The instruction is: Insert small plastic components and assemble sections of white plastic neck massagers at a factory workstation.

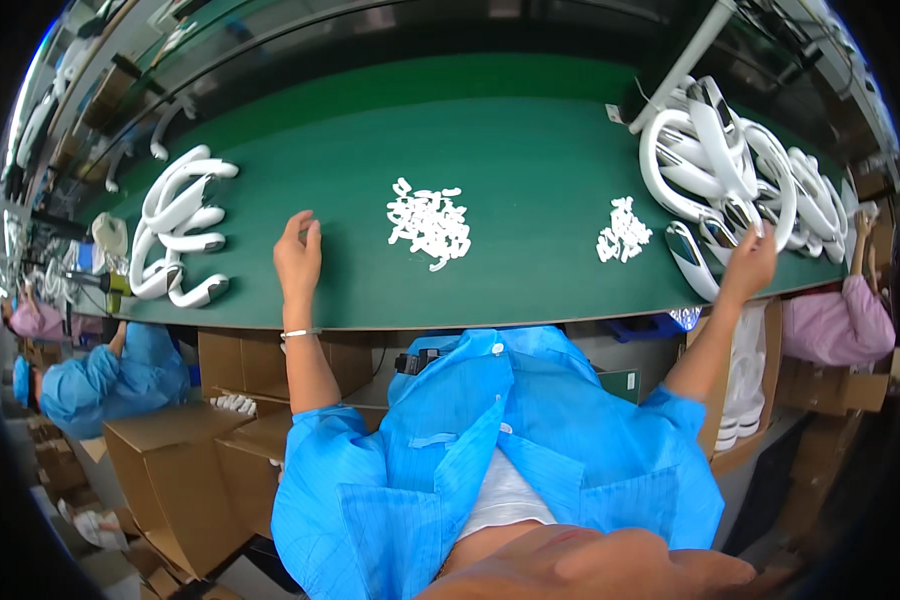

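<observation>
My left hand (298, 258) hovers at the green tabletop, left of the middle, with its fingers loosely bent, the thumb apart and nothing in it. On the right, my right hand (752, 262) is closed on the lower end of a white curved plastic part (722, 150) at the near edge of a heap of similar parts. The fingertips are partly hidden among the parts. A pile of small white plastic pieces (430, 225) lies between my hands. A smaller pile of such pieces (624, 232) is nearer to my right hand.
White curved parts (175, 205) lie grouped at the left of the green table (530, 150). A pole (682, 65) rises at the back right. Cardboard boxes (175, 480) stand below the table edge. Other people work at the far left (120, 375) and the right (840, 325).
</observation>
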{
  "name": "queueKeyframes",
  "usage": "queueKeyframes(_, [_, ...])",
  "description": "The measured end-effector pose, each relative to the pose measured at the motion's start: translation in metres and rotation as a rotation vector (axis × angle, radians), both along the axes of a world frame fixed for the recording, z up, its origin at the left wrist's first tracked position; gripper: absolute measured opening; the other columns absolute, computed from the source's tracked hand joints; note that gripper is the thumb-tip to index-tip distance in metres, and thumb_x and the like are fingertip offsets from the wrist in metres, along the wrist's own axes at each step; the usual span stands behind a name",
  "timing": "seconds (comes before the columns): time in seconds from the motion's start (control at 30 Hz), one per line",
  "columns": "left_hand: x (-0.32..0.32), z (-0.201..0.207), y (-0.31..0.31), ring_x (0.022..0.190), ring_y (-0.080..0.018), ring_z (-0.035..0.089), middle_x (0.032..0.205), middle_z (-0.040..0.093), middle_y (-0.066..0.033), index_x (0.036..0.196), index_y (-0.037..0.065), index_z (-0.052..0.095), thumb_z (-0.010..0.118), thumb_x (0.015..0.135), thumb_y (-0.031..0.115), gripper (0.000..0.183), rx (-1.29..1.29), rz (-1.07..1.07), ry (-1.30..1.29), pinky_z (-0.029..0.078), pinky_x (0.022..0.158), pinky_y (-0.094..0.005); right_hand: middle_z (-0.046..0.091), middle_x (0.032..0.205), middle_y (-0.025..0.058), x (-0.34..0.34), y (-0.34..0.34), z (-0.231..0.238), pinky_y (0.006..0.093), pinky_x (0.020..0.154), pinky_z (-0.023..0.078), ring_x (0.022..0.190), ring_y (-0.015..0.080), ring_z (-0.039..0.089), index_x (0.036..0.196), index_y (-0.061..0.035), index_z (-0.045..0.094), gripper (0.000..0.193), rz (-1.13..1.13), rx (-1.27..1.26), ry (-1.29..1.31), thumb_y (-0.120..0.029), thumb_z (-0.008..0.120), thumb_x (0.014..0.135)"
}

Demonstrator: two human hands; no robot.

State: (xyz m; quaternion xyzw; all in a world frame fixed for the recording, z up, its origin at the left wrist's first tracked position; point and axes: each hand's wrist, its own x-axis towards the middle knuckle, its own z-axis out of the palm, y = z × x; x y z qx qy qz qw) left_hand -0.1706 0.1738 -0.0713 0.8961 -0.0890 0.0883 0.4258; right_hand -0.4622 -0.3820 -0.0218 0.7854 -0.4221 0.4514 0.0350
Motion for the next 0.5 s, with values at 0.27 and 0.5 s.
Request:
queueKeyframes(0.27, [0.032,0.037,0.0,0.076,-0.0317,0.063,0.088,0.067,-0.0112,0.102,0.008,0.062,0.063,0.081,0.019,0.023,0.126,-0.047,-0.158,0.05,0.068,-0.0408,0.057,0.116,0.0199,0.079,0.099,-0.048,0.0397,0.084,0.048,0.098,0.036,0.058,0.118,0.0017,0.055,0.038,0.519,0.093,0.717,0.0,0.044,0.082])
queueKeyframes(0.5, [0.1,0.07,0.078,0.078,-0.0336,0.063,0.082,0.065,-0.014,0.098,0.006,0.061,0.064,0.08,0.018,0.022,0.459,0.306,-0.299,0.05,0.068,-0.0437,0.061,0.105,0.0167,0.094,0.092,-0.075,0.0394,0.083,0.047,0.095,0.0337,0.057,0.105,0.0006,0.061,0.03,0.662,0.101,0.665,0.001,0.049,0.078])
